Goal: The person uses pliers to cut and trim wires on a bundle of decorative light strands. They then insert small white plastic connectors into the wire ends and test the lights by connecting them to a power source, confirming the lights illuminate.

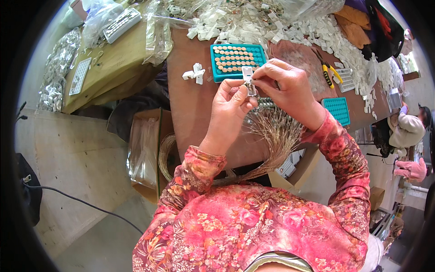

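Note:
Over the table's near part, my left hand [230, 100] pinches a small white plastic housing [247, 72] with a shiny metal part in its lower end. My right hand [286, 84] meets it from the other side, its thumb and forefinger closed at the housing's edge. Whether those fingertips hold a separate small part cannot be made out. Just beyond the hands lies a teal tray [259, 55] with rows of round copper-coloured discs. A few white plastic housings [195, 74] sit left of the tray. Below my hands spreads a bundle of thin tan wires [277, 131].
A large heap of white plastic pieces [267, 27] covers the far side. Yellow-handled pliers [327, 75] and a second teal tray [336, 111] lie at right. An open carton [152, 154] stands at the table's left edge. Other people [408, 127] are off to the far right.

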